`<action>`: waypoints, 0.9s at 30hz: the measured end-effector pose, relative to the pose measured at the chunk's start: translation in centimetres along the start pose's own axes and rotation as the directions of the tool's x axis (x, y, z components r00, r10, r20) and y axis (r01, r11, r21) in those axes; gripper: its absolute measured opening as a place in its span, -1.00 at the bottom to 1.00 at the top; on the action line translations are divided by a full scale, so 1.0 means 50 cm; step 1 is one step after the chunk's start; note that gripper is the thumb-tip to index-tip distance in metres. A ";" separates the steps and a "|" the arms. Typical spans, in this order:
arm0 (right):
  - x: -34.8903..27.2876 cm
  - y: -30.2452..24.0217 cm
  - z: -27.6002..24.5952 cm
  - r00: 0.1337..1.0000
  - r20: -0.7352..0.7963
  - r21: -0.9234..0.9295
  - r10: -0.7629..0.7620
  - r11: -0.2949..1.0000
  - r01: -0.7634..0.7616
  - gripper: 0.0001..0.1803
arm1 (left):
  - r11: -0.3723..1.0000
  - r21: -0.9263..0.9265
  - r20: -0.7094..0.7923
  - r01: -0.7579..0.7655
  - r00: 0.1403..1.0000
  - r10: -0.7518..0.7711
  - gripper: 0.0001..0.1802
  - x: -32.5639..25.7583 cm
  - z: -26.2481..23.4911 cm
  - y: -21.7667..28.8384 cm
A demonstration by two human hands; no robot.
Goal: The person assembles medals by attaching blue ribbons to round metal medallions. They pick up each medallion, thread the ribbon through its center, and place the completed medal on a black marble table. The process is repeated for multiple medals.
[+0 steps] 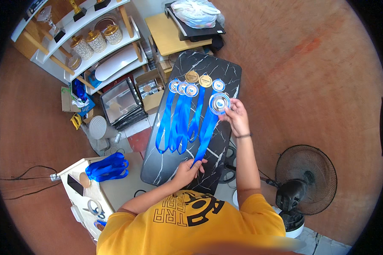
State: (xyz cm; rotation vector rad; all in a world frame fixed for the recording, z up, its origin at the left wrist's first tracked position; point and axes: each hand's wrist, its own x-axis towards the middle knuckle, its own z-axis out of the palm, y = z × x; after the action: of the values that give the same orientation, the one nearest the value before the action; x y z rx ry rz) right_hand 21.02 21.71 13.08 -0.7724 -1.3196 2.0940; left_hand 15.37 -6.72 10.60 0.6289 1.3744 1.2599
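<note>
My right hand (238,117) grips a round silver-and-blue medal (219,103) by its edge, above the right side of a black marble-patterned table (157,172). From it a blue ribbon (206,136) runs down to my left hand (189,172), whose fingers close round the ribbon's lower end. Close by, another silver-and-blue medal (218,85) lies just beyond the held one. To the left rest several more medals, among them a silver-and-blue one (191,89) and two gold ones, the right one (205,81) overlapping a blue ribbon (194,125). The ribbons stretch toward me, side by side.
A white desk (72,197) at the left bears a bundle of blue ribbons (108,167), a phone (75,185) and scissors (93,208). A black fan (306,179) stands at the right. White shelves (89,59) and a yellow table (161,32) are at the back.
</note>
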 end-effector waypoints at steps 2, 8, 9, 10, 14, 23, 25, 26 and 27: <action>0.109 0.073 -0.021 0.991 -0.098 -0.108 0.096 0.988 -0.107 -0.65 | 0.994 -0.094 0.018 0.054 0.998 -0.052 -0.62 0.015 -0.014 -0.024; 0.329 0.270 -0.064 0.911 -0.331 -0.302 0.245 0.888 -0.348 -0.61 | 0.943 -0.235 -0.018 0.235 0.969 -0.246 -0.52 0.078 -0.058 -0.089; 0.348 0.292 -0.067 0.899 -0.355 -0.323 0.257 0.868 -0.376 -0.63 | 0.933 -0.251 -0.033 0.259 0.961 -0.276 -0.52 0.090 -0.062 -0.096; 0.361 0.311 -0.070 0.900 -0.369 -0.343 0.233 0.866 -0.365 -0.63 | 0.918 -0.260 -0.053 0.298 0.945 -0.322 -0.52 0.100 -0.065 -0.101; 0.393 0.345 -0.081 0.896 -0.403 -0.416 0.186 0.835 -0.360 -0.59 | 0.904 -0.269 -0.027 0.331 0.936 -0.351 -0.53 0.126 -0.075 -0.113; 0.405 0.357 -0.073 0.916 -0.362 -0.433 0.172 0.839 -0.329 -0.61 | 0.906 -0.263 -0.028 0.332 0.936 -0.351 -0.54 0.135 -0.075 -0.128; 0.407 0.358 -0.071 0.925 -0.348 -0.463 0.151 0.831 -0.310 -0.61 | 0.903 -0.257 -0.043 0.344 0.929 -0.367 -0.55 0.134 -0.075 -0.129; 0.407 0.358 -0.069 0.920 -0.359 -0.462 0.159 0.826 -0.323 -0.61 | 0.906 -0.275 -0.045 0.320 0.938 -0.345 -0.55 0.134 -0.075 -0.130; 0.407 0.358 -0.068 0.924 -0.350 -0.463 0.151 0.830 -0.311 -0.61 | 0.905 -0.282 -0.053 0.318 0.937 -0.346 -0.55 0.133 -0.075 -0.130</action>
State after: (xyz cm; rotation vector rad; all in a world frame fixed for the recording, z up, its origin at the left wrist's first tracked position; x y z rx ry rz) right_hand 6.88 31.40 -8.22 -1.4863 -1.6942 1.6990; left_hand 12.08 -3.85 1.58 0.1325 1.2972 1.1828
